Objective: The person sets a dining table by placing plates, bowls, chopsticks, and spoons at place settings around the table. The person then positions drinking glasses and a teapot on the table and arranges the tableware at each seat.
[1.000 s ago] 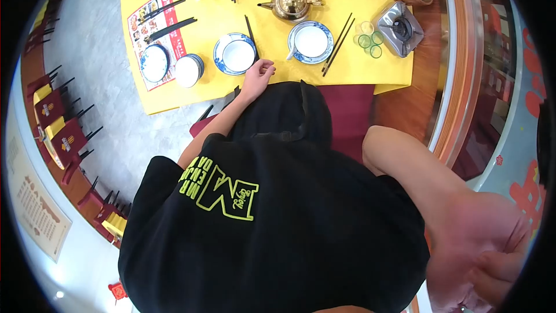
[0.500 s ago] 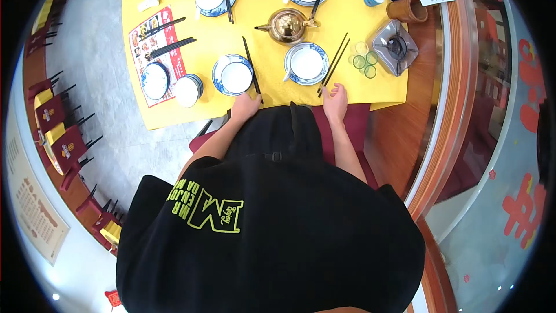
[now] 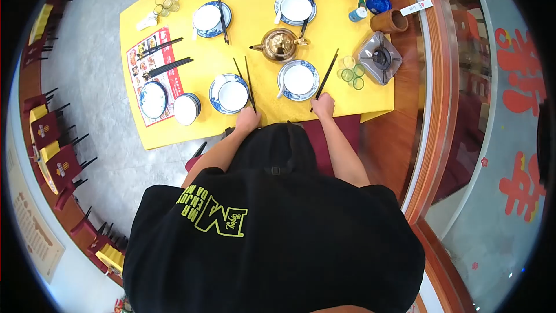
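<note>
My left hand (image 3: 248,119) is at the table's near edge, fingers closed on the lower ends of a pair of black chopsticks (image 3: 249,84), whose far tips are spread apart. Left of these chopsticks sits a white bowl (image 3: 233,96) on a blue-patterned plate (image 3: 216,104). My right hand (image 3: 324,106) is closed around the near end of another pair of chopsticks (image 3: 328,75), which lie together at a slant. Beside them a second white bowl (image 3: 299,80) rests on its patterned plate (image 3: 314,88), with a white spoon (image 3: 281,90) at its left.
A brass teapot (image 3: 279,45) stands mid-table. Two further settings (image 3: 207,18) (image 3: 295,7) lie beyond. Green-rimmed glasses (image 3: 351,75) and an ashtray-like grey dish (image 3: 379,58) are at right. Stacked bowls (image 3: 186,110), stacked plates (image 3: 153,100) and loose chopsticks (image 3: 168,68) are at left.
My right hand has closed on its chopsticks, which now lie together. The left chopsticks have spread at their far tips. The camera view has shifted, bringing an orange bottle into sight.
</note>
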Demonstrator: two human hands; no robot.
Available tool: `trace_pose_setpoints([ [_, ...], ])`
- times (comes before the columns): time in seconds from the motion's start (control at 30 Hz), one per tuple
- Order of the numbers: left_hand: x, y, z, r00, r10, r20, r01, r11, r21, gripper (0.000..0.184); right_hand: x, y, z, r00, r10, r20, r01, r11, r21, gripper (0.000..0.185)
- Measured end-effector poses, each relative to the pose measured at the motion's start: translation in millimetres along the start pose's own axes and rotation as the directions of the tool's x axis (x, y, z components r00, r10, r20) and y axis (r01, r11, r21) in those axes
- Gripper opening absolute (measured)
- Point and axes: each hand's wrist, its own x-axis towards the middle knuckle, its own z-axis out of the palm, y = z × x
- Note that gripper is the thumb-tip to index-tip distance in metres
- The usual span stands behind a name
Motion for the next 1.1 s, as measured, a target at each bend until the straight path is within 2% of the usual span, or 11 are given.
trace_pose_setpoints([
  [0.07,5,-6,8,0.994,0.083,-0.069,-0.081,0.996,0.027,0.042,-3,-5,-2,0.999,-0.022,-0.039,0.021,1.0,-0.021,0.036],
  [0.17,-4,-2,-4,0.992,0.033,0.121,0.017,0.921,-0.39,0.041,-7,-17,-16,0.99,0.069,0.121,-0.062,0.996,-0.064,0.037],
  [0.3,-8,8,-13,0.987,0.059,0.147,0.003,0.923,-0.385,0.041,-24,-29,-25,0.988,0.057,0.144,-0.038,0.991,-0.132,0.042],
  [0.4,-27,32,-45,0.997,0.024,0.08,0.015,0.892,-0.452,0.042,-29,-16,-6,0.998,0.041,0.037,-0.039,0.998,-0.055,0.048],
  [0.5,-34,42,-58,0.996,-0.013,0.084,0.068,0.722,-0.689,0.041,-40,-13,-3,0.998,0.06,0.023,-0.057,0.994,-0.089,0.046],
  [0.63,-34,47,-61,1.0,-0.023,0.009,0.022,0.647,-0.762,0.038,-65,-20,-4,0.999,-0.031,-0.013,0.03,0.995,-0.099,0.043],
  [0.7,-27,47,-62,0.997,-0.02,-0.078,-0.06,0.464,-0.884,0.034,-67,-20,1,0.995,-0.094,-0.021,0.09,0.988,-0.122,0.044],
  [0.8,-20,47,-71,0.998,-0.043,-0.047,-0.028,0.357,-0.934,0.03,-48,-9,26,0.999,-0.027,-0.033,0.027,0.999,-0.021,0.037],
  [0.93,-21,48,-84,0.996,-0.01,-0.092,-0.081,0.388,-0.918,0.029,-42,-2,42,0.985,0.005,-0.174,-0.004,1.0,0.008,0.03],
  [1.0,-19,49,-87,0.998,-0.046,-0.05,-0.031,0.344,-0.938,0.03,-42,6,37,0.978,-0.01,-0.207,0.009,1.0,-0.007,0.03],
  [1.1,-15,50,-83,0.998,-0.047,-0.05,-0.033,0.311,-0.95,0.031,-73,1,2,0.975,0.143,-0.172,-0.117,0.981,0.153,0.04],
])
